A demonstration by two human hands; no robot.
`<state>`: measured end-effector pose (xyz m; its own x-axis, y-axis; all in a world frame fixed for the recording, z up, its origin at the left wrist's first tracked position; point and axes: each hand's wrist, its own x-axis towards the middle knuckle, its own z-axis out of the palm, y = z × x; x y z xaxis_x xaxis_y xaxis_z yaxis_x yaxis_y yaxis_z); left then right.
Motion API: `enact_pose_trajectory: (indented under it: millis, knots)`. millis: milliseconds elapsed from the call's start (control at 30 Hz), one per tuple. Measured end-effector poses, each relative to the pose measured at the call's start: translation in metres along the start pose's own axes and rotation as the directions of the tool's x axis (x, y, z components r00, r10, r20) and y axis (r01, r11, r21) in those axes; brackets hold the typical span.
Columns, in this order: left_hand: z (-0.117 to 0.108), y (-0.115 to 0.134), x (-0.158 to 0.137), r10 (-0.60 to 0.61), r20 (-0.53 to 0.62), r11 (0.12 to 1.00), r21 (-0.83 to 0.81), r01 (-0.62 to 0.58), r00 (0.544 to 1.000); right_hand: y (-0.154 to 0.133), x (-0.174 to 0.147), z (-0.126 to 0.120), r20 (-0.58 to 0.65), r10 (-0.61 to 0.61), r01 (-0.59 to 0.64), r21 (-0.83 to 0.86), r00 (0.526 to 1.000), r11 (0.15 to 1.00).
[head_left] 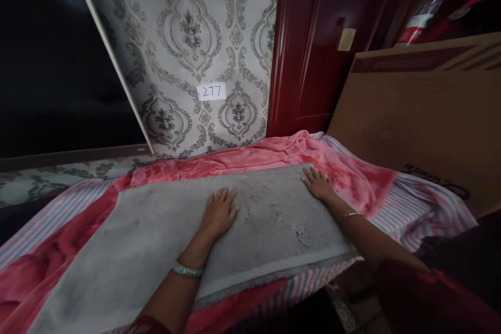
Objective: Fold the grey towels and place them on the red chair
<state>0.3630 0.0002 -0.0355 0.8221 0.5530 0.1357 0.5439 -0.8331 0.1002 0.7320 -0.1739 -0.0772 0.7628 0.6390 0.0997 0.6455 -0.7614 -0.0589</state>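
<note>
A grey plush cloth [156, 229], perhaps a mat or small blanket, lies spread out flat before me. Near its middle, my left hand [220, 212] rests palm down with the fingers stretched out. My right hand [318, 183] lies flat at the far right corner of the cloth, fingers spread over its edge. Neither hand grips anything. Between the hands and to their right the pile shows a few ruffled marks. Beneath the grey cloth is a pink and red blanket [235, 158], which shows along the back and left.
Under the blanket lies a striped sheet [410, 209]. A large cardboard box [422, 120] stands at the right, with a plastic bottle [420, 15] behind it. A dark screen [58, 62] is at the left. On the patterned wall hangs a paper label [212, 91] reading 277.
</note>
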Motion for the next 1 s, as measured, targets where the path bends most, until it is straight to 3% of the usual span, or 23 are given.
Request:
enact_pose_trajectory:
  millis: [267, 400, 533, 667, 833, 1000]
  knots:
    - [-0.002, 0.008, -0.004, -0.107, -0.005, 0.989, 0.099, 0.107, 0.994, -0.012, -0.047, -0.011, 0.063, -0.060, 0.061, -0.020, 0.996, 0.998]
    - [-0.005, -0.002, -0.009, -0.123, -0.004, 0.986, 0.111, 0.123, 0.992, -0.015, -0.060, -0.020, 0.065, -0.065, 0.067, -0.019, 0.996, 0.998]
    - [-0.014, -0.036, -0.021, -0.165, 0.014, 0.976, 0.145, 0.161, 0.986, -0.015, -0.062, -0.022, 0.051, -0.068, 0.068, -0.010, 0.996, 0.998]
    - [-0.031, -0.084, -0.041, -0.294, 0.021, 0.938, 0.198, 0.285, 0.955, -0.013, -0.061, -0.016, 0.015, -0.079, 0.079, -0.009, 0.997, 0.997]
    - [-0.051, -0.136, -0.078, -0.505, -0.074, 0.837, 0.200, 0.509, 0.860, -0.010, -0.059, -0.011, -0.004, -0.091, 0.091, -0.008, 0.996, 0.996]
    - [-0.061, -0.162, -0.115, -0.629, -0.090, 0.756, 0.161, 0.635, 0.772, -0.008, -0.057, -0.008, -0.019, -0.094, 0.094, 0.007, 0.995, 0.996]
